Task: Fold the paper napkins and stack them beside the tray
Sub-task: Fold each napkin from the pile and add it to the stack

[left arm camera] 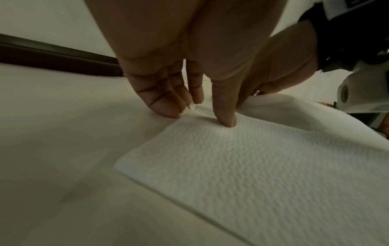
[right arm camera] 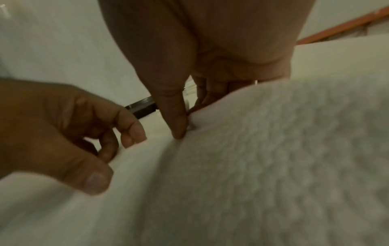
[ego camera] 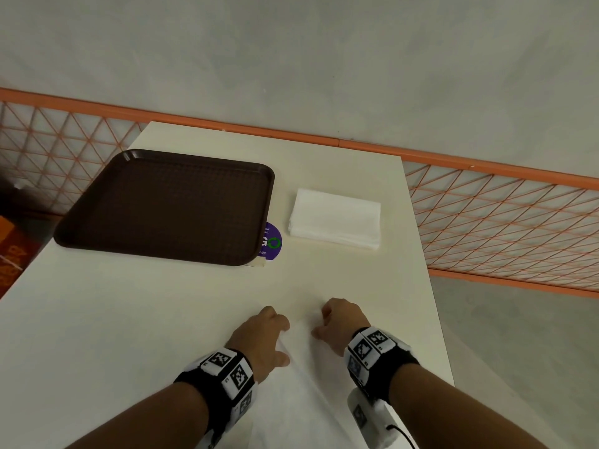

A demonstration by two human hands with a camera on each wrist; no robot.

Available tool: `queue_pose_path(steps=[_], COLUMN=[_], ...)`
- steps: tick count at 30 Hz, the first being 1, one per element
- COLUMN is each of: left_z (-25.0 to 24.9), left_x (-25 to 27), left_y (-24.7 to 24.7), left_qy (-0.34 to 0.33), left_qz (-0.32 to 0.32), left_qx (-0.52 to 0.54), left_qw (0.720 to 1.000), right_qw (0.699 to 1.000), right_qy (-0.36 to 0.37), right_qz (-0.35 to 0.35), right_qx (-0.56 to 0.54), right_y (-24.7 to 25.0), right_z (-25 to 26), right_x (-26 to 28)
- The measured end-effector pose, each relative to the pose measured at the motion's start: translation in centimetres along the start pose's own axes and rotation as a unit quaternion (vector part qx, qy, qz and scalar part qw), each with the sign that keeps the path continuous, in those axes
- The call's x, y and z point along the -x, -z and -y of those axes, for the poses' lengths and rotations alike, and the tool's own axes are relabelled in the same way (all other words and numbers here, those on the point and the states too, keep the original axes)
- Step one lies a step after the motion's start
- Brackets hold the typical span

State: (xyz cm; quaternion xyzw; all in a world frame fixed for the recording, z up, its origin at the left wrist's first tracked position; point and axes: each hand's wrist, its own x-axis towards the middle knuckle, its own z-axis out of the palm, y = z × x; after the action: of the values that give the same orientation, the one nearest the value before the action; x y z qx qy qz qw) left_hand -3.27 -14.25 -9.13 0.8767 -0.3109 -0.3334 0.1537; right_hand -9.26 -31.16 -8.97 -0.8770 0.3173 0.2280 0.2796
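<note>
Pale-and-green "GO" on a purple round sticker (ego camera: 271, 241) on the table (ego camera: 162, 303), half under the tray (ego camera: 168, 205); smaller print illegible.

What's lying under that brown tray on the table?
A round purple sticker with a green O pokes out from under the tray at its near right corner. The tray covers its left part, and whatever else lies beneath cannot be seen.

Cream tabletop (ego camera: 129, 319), brown tray (ego camera: 168, 205) lying flat at far left, purple round sticker (ego camera: 273, 242) partly under its near right corner, stack of folded white napkins (ego camera: 335, 218) just right of tray, loose embossed napkin (ego camera: 291, 393) at near edge.
</note>
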Motion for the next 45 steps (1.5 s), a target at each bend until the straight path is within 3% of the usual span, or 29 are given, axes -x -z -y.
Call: queue_pose_path(steps=[6, 10, 13, 16, 21, 25, 27, 29, 32, 35, 40, 45], left_z=[0.2, -0.3, -0.5, -0.6, -0.2, 0.0, 0.0, 0.2, 0.2, -0.5, -0.3, -0.1], left_x=[-0.1, -0.4, -0.6, -0.4, -0.5, -0.4, -0.5, -0.8, -1.3, -1.1, -0.8, -0.8], left_y=[1.0, 2.3, 2.8, 3.5, 5.8, 7.1, 7.1, 6.7, 6.0, 6.1, 7.2, 7.9], left_qy=[0.009, -0.004, -0.011, -0.008, -0.005, 0.014, 0.024, 0.037, 0.048, 0.039, -0.013, -0.019], left_qz=[0.026, -0.006, 0.035, 0.06, 0.014, -0.028, -0.054, -0.097, -0.16, -0.194, -0.182, -0.18], left_qx=[0.057, 0.155, 0.214, 0.287, 0.433, 0.537, 0.556, 0.537, 0.454, 0.45, 0.483, 0.522], left_qw=[0.998, 0.988, 0.976, 0.956, 0.901, 0.843, 0.829, 0.837, 0.875, 0.871, 0.857, 0.834], right_qw=[0.996, 0.983, 0.969, 0.952, 0.953, 0.873, 0.829, 0.802, 0.819, 0.84, 0.847, 0.831], right_qy=[0.084, 0.172, 0.216, 0.169, 0.065, -0.004, -0.009, -0.001, 0.007, 0.037, 0.09, 0.102], right_qz=[0.0, 0.025, 0.014, -0.033, 0.044, 0.08, 0.087, 0.065, -0.036, -0.111, -0.108, -0.084], right_qx=[-0.037, -0.054, -0.12, -0.251, -0.294, -0.481, -0.553, -0.594, -0.572, -0.529, -0.512, -0.54], right_y=[1.1, 2.4, 4.3, 6.6, 7.8, 7.1, 6.5, 6.0, 5.7, 5.9, 6.7, 7.7], right_z=[-0.1, 0.3, 0.6, -0.1, -3.7, -5.3, -5.4, -4.8, -3.8, -3.3, -2.8, -2.7], right_x=[0.9, 2.4, 3.3, 3.3, 3.4, 4.2, 4.2, 4.1, 3.8, 3.6, 4.2, 4.4])
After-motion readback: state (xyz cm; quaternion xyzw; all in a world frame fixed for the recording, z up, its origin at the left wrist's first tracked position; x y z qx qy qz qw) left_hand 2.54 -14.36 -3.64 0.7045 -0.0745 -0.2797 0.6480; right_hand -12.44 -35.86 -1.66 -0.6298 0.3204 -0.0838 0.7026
